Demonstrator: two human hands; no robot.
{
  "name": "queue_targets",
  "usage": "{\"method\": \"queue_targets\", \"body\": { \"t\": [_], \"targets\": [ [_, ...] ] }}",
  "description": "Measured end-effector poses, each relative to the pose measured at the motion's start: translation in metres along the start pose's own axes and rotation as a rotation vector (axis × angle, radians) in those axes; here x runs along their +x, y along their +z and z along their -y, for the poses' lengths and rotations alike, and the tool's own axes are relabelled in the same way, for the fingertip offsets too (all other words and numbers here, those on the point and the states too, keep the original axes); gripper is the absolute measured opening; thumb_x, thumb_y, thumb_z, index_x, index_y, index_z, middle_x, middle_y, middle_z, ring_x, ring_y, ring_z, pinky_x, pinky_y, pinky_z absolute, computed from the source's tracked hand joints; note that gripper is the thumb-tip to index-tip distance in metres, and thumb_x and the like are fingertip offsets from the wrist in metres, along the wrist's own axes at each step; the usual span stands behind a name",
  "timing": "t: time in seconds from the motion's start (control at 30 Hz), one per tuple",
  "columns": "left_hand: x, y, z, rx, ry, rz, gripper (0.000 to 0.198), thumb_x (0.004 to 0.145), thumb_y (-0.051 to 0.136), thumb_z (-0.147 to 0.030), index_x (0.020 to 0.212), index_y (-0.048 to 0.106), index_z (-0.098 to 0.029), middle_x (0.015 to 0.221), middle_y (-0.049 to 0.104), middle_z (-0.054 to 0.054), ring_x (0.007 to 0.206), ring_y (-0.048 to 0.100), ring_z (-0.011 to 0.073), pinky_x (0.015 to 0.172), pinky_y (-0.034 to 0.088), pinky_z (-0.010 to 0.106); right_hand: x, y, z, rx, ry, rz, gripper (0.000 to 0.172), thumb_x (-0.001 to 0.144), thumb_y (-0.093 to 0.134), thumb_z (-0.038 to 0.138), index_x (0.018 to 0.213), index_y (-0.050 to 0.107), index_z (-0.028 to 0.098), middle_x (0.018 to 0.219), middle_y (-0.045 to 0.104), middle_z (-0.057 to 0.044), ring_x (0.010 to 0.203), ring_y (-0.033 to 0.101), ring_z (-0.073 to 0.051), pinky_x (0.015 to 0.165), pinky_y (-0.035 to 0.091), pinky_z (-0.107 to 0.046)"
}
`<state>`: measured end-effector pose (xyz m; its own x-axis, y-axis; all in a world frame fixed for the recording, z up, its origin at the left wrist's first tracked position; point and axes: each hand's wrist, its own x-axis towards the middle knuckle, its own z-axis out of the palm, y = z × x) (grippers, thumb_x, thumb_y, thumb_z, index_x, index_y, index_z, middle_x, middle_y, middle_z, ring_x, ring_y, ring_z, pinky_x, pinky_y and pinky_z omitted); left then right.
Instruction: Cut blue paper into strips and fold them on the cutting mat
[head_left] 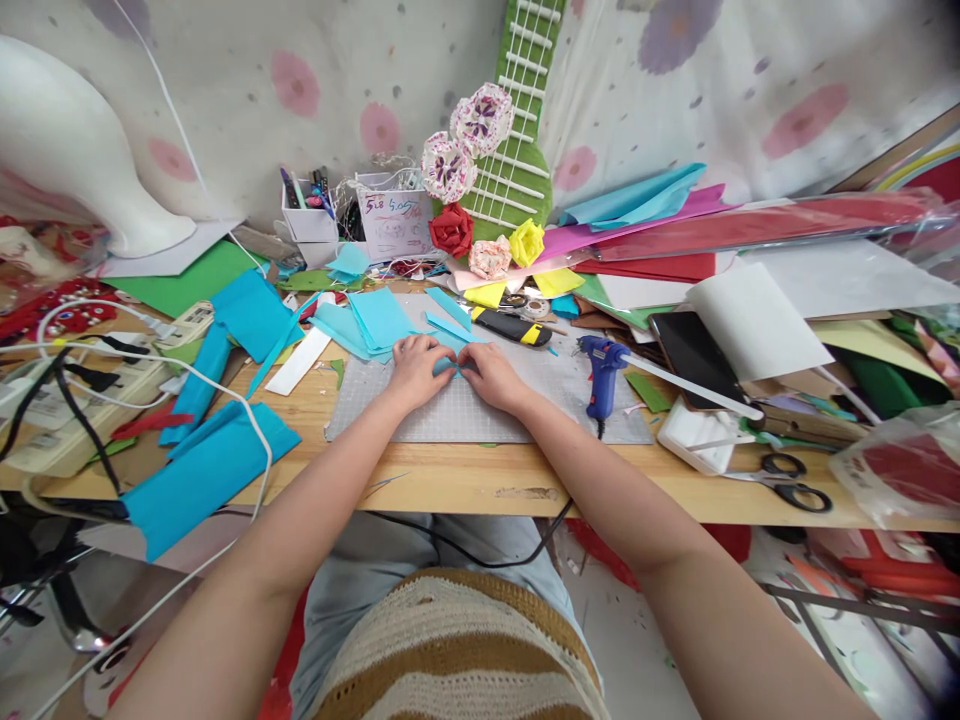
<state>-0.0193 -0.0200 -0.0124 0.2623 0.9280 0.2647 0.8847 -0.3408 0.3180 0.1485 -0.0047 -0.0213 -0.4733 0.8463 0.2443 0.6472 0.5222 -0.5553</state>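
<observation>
My left hand [418, 372] and my right hand [490, 372] meet over the grey cutting mat [420, 425]. Between their fingertips is a small piece of blue paper [444, 366], pinched from both sides; most of it is hidden by the fingers. Just beyond my left hand lie light blue paper squares [379, 317], fanned and overlapping. A narrower blue paper piece [450, 308] rests behind the fingers. A black and yellow utility knife [512, 326] lies beyond my right hand. To the right, a blue hot glue gun [602, 375] has a long white glue stick in it.
Scissors [796, 482] lie near the table's right front edge. A dark phone [697, 360] sits partly under white paper. At left are a power strip [82, 410], a white cable and darker blue crepe paper [210, 475]. A green guitar-shaped piece [517, 170] with paper flowers stands behind.
</observation>
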Motion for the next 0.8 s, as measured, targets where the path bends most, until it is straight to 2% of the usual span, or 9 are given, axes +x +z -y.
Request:
{"method": "queue_targets", "body": {
  "t": [0.23, 0.4, 0.8],
  "targets": [
    [0.0, -0.002, -0.007, 0.055, 0.041, 0.009, 0.021, 0.076, 0.057, -0.033, 0.096, 0.063, -0.028, 0.107, 0.054, 0.006, 0.111, 0.042, 0.0261, 0.098, 0.023, 0.045, 0.001, 0.0, -0.006, 0.022, -0.031, 0.028, 0.017, 0.074, 0.05, 0.009, 0.087, 0.05, 0.02, 0.096, 0.059, -0.006, 0.095, 0.049, -0.021, 0.086, 0.038, -0.037],
    [0.003, -0.002, -0.011, 0.028, 0.005, 0.011, 0.019, 0.075, 0.06, -0.035, 0.091, 0.063, -0.027, 0.107, 0.053, 0.006, 0.111, 0.042, 0.0273, 0.099, 0.023, 0.046, 0.001, 0.001, -0.006, 0.04, -0.025, 0.014, 0.016, 0.073, 0.05, 0.009, 0.085, 0.049, 0.021, 0.095, 0.059, -0.005, 0.093, 0.049, -0.021, 0.087, 0.038, -0.037],
    [-0.002, -0.012, 0.002, -0.034, -0.037, 0.085, 0.022, 0.075, 0.064, -0.032, 0.097, 0.063, -0.03, 0.113, 0.052, 0.005, 0.115, 0.041, 0.0245, 0.1, 0.022, 0.046, -0.001, -0.007, -0.003, 0.071, -0.019, 0.059, 0.016, 0.074, 0.049, 0.011, 0.087, 0.051, 0.021, 0.093, 0.059, -0.005, 0.094, 0.049, -0.021, 0.086, 0.04, -0.037]
  ]
}}
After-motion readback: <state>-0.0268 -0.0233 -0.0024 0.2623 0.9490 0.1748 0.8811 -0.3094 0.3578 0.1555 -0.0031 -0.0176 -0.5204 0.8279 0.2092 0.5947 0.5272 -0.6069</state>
